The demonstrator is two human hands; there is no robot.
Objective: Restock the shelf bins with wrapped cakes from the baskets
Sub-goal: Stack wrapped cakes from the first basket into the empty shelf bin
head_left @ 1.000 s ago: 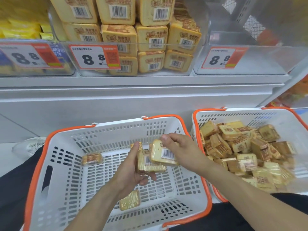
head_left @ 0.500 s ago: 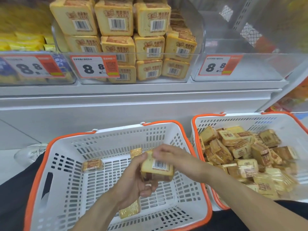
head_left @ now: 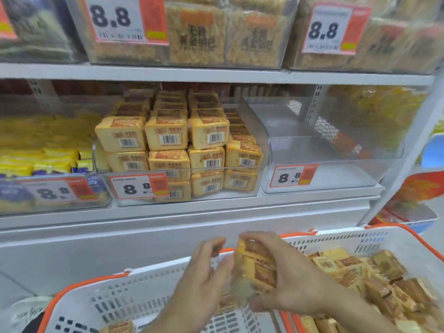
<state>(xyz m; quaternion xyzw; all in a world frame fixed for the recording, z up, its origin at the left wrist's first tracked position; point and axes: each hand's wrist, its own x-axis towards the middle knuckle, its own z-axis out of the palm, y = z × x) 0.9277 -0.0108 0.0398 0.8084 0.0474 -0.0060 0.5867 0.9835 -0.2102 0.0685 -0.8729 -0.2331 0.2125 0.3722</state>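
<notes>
In the lower middle of the frame the right hand (head_left: 283, 272) grips a small stack of wrapped cakes (head_left: 255, 267), fingers curled over its top and thumb under it. The left hand (head_left: 204, 272) is just beside the stack with relaxed, slightly bent fingers; whether it touches is unclear from blur. Both hands are above the rim of the left basket (head_left: 101, 292). The right basket (head_left: 374, 239) is full of cakes. At center, the middle bin (head_left: 260, 150) is nearly full, and the clear bin (head_left: 336, 174) to its right has open room.

Right clear bin (head_left: 322, 150) open-topped and bare inside, middle bin (head_left: 182, 195) stacked full of cakes (head_left: 168, 138)
</notes>
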